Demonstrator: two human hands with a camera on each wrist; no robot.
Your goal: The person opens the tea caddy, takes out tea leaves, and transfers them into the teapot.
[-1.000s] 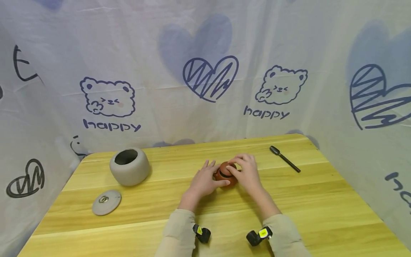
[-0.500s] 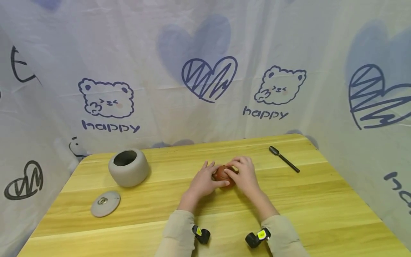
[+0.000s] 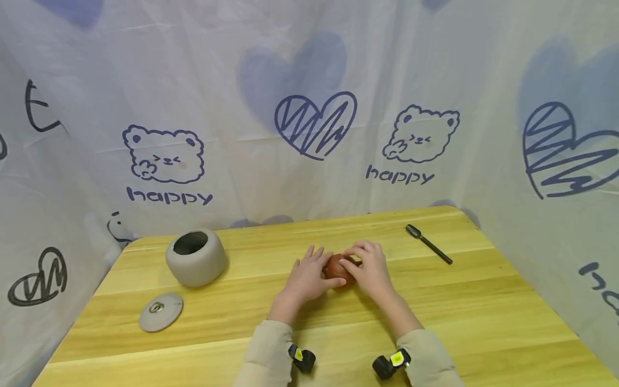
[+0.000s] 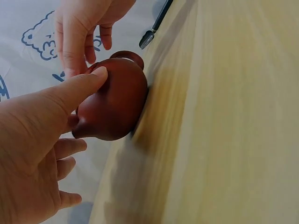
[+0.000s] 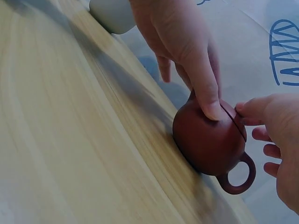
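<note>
A small reddish-brown clay teapot [image 3: 335, 267] stands on the table between both hands. My left hand [image 3: 306, 275] holds its body, the thumb lying against the side in the left wrist view, near the short spout [image 4: 83, 129]. With fingertips and thumb my right hand [image 3: 372, 271] pinches the teapot lid [image 5: 240, 125] at the top; the knob is hidden by the fingers. The lid sits on the pot's opening, with a thin dark seam between them in the right wrist view. A ring-shaped handle [image 5: 252, 170] sticks out on the right-hand side.
A grey round jar [image 3: 199, 267] stands uncovered at the back left of the wooden table [image 3: 232, 333]. Its flat grey lid [image 3: 166, 317] with a metal ring lies in front of it. A black tea scoop [image 3: 435, 250] lies at the back right. Printed cloth hangs behind.
The right hand has lowered the lid onto the teapot, so the dark opening seen a second ago is covered. The left hand has stayed on the teapot's body.
</note>
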